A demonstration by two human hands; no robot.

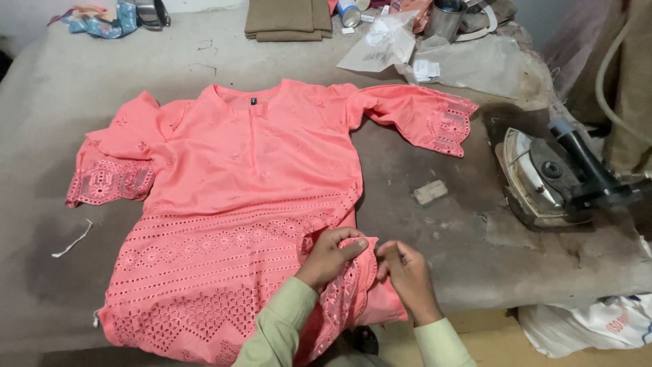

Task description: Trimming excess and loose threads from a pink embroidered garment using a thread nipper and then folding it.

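My left hand [331,256] and my right hand [406,273] both pinch the folded side hem of the coral-pink embroidered cotton tunic [238,204] at the near edge | tunic lies flat, front up, on the grey padded ironing table [435,238] | heavy metal iron [550,178] rests at right | folded olive cloth [288,19] lies far back

Both hands [367,261] close together, fingers pinched

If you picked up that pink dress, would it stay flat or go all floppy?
Probably floppy: the dress already folds and bunches where the left hand and right hand pinch its edge. It looks thin and full of little holes, so likely light too.
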